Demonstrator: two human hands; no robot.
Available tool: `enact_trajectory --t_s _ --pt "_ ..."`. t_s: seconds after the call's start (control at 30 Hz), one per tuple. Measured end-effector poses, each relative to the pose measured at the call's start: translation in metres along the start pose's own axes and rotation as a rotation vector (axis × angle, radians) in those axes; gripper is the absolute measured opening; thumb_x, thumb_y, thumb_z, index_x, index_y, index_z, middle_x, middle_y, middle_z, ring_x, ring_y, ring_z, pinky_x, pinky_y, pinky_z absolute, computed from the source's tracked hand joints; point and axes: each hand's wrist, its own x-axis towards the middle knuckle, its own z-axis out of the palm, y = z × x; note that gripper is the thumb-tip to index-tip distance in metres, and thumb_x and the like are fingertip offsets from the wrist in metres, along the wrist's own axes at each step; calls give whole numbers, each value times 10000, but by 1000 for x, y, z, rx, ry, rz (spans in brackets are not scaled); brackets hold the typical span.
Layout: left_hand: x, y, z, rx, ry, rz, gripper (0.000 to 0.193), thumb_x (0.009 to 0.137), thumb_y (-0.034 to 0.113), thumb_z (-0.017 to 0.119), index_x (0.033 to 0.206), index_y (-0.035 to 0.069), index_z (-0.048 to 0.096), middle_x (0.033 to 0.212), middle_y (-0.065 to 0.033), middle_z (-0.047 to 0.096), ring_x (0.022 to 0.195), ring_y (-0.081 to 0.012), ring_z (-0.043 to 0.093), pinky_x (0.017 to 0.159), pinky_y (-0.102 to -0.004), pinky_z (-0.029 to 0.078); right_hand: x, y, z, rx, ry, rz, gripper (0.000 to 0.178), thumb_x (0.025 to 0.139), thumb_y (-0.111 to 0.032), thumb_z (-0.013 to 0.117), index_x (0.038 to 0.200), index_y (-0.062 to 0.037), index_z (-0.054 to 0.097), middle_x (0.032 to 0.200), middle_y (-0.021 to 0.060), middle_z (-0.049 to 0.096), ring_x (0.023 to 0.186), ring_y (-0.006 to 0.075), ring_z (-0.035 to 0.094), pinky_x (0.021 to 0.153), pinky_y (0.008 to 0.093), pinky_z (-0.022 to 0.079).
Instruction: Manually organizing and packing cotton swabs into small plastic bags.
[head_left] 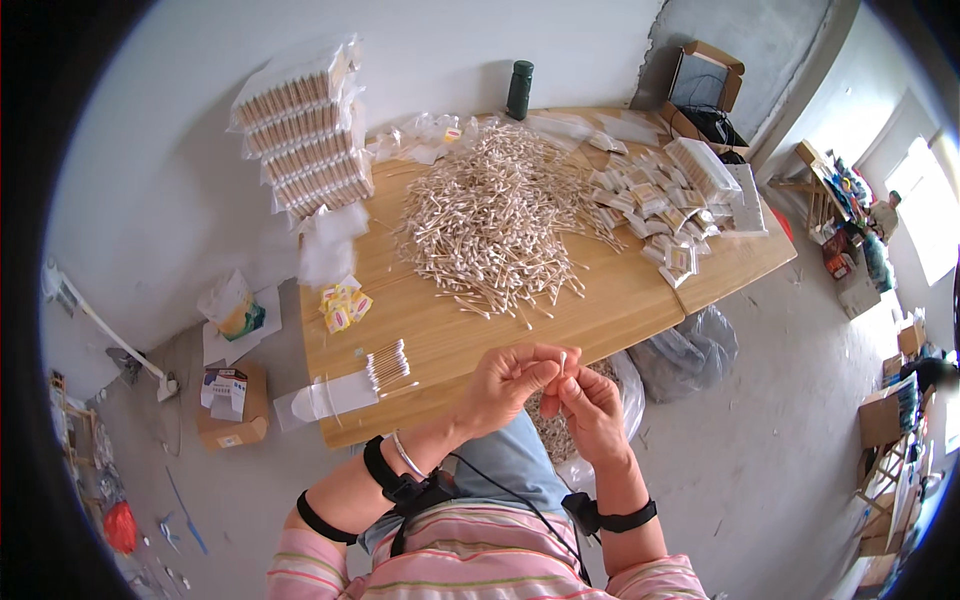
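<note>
A pink striped shirt (480,555) lay nearest. Toward one o'clock from it, the right hand (594,405) pinched a cotton swab (563,359) upright between thumb and fingers; the left hand (510,382) curled its fingertips close against it, though their grip I couldn't tell. From the hands, a loose swab pile (500,220) lay toward half past eleven, a swab row (388,366) at nine, clear packets (655,203) at one.
</note>
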Motion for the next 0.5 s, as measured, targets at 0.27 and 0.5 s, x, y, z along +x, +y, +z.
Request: enact_trajectory --t_s 0.27,0.5 --pt "1 9 -5 84 22 68 333 970 245 562 1174 -12 619 985 -52 659 807 -75 594 715 -217 504 2 -1 4 -65 -31 -4 246 962 -237 570 880 -7 603 749 50 609 693 121 567 658 257 456" --pt "-2 5 -6 52 121 56 285 952 224 595 1082 -23 650 971 -54 667 836 -75 597 737 -219 503 4 2 5 -182 -14 -8 230 962 -233 577 924 -10 614 769 41 636 711 107 604 688 248 477"
